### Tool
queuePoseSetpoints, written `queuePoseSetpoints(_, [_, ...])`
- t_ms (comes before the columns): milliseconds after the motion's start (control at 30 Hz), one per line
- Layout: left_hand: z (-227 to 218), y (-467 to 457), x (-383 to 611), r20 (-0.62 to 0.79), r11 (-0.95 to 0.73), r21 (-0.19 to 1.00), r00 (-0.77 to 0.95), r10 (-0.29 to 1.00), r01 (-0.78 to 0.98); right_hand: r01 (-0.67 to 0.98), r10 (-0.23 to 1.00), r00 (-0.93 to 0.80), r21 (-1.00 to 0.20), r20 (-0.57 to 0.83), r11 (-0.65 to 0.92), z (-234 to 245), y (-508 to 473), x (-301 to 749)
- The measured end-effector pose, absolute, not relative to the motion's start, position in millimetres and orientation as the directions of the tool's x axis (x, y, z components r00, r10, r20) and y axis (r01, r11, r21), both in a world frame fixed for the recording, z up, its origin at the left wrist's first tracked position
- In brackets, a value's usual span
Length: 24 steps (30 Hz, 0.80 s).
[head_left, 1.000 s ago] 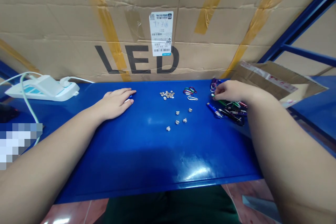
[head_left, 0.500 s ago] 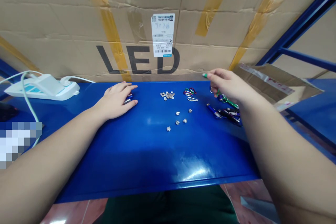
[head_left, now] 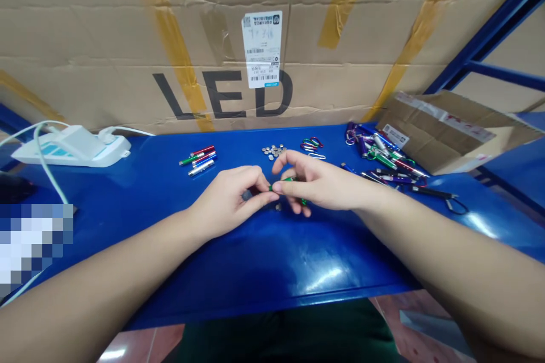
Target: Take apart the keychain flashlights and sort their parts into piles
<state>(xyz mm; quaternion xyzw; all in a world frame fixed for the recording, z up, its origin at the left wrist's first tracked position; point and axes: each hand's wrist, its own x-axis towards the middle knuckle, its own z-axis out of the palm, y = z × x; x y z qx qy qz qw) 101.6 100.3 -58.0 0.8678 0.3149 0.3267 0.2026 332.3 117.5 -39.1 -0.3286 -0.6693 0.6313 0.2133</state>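
Observation:
My left hand and my right hand meet over the middle of the blue table. Both pinch a small green keychain flashlight between fingertips. Its body mostly hides behind my fingers. Small silver caps lie right under the hands. A few finished flashlights, red, green, blue and silver, lie to the left. A heap of coloured flashlights with clips sits at the right.
A pile of button cells and some carabiner clips lie behind my hands. A white power strip with cable sits far left. A large cardboard box marked LED forms the back wall; a small open carton stands right.
My right hand lifted a green flashlight out of the heap and carried it to the centre. My left hand left the finished flashlights and joined it there.

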Motion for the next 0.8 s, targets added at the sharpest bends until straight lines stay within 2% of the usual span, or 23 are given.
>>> queuePoseSetpoints(167, [-62.3, 108.0, 96.5, 0.393, -0.706, 0.514, 0.598, 0.699, 0.487, 0.249, 0.776, -0.622, -0.966, -0.101, 0.074, -38.5, 127.6, 339.4])
queuePoseSetpoints(267, [-63.7, 108.4, 96.9, 0.366, -0.730, 0.443, 0.638, 0.677, 0.521, 0.299, 0.791, -0.606, -0.946, -0.086, 0.127, -36.7, 132.4, 344.4])
queuePoseSetpoints(433, [-64.5, 110.0, 95.9, 0.385, -0.727, 0.393, 0.617, 0.686, 0.563, 0.305, 0.820, -0.567, -0.944, -0.074, 0.125, -37.2, 136.4, 348.5])
queuePoseSetpoints(633, [-60.8, 110.6, 93.5, 0.370, -0.688, 0.433, 0.581, 0.725, 0.583, 0.196, 0.834, -0.551, -0.969, 0.019, 0.151, -42.1, 135.4, 347.5])
queuePoseSetpoints(800, [-61.1, 105.9, 96.7, 0.306, -0.630, 0.554, 0.570, 0.763, 0.545, 0.217, 0.781, -0.619, -0.937, 0.084, 0.273, -46.3, 131.3, 344.0])
